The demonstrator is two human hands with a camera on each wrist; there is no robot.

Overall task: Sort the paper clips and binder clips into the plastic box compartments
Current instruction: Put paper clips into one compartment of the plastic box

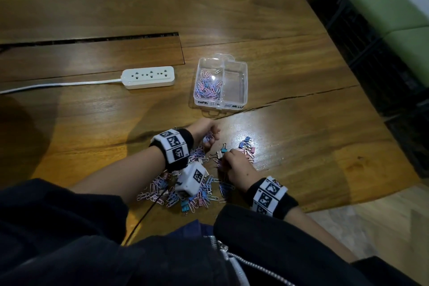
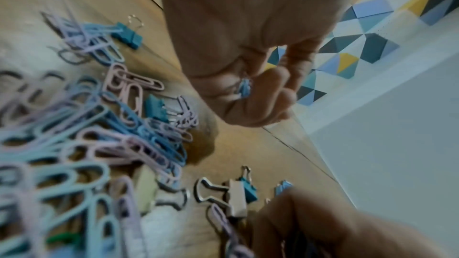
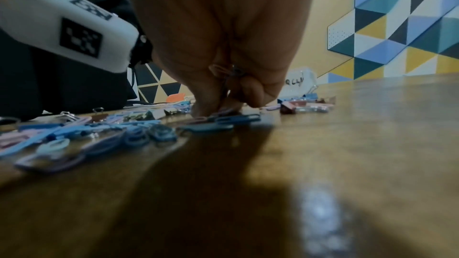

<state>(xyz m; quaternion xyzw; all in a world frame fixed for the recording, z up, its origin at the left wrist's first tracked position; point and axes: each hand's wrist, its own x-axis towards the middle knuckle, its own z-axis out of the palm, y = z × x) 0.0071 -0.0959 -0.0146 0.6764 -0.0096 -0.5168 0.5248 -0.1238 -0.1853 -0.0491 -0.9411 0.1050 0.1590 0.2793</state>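
Paper clips (image 1: 162,190) lie nearest the person, a loose pastel heap of pink, blue and lilac on the wooden table (image 1: 301,146), with a few binder clips mixed in; a teal one (image 1: 185,208) sits at the heap's near edge. The heap lies right under both wrists, which probably keeps each pick short.

Just beyond it the right hand (image 1: 234,165) is down on the table with its fingers curled, the fingertips (image 3: 206,110) touching the wood among the clips. The right wrist view shows some thin pink and dark clips already pinched between the curled fingers, so it seems to be gathering several before carrying them over.

The left hand (image 1: 204,132) hovers a little farther out, fingers bent round a small bunch of blue and lilac clips (image 2: 244,86), which the left wrist view shows tucked against the palm.

To the right of the hands a small group of binder clips (image 1: 247,147) lies apart from the heap, perhaps set aside as a first rough sort.

Farther off stands the clear plastic box (image 1: 243,69). Its left compartment holds a layer of paper clips; its right one looks empty, so binder clips have not gone in. Handwritten labels mark the near wall, too small to read fully.

Left of the box is a white power strip (image 1: 148,76), its cable running off the table's left side.
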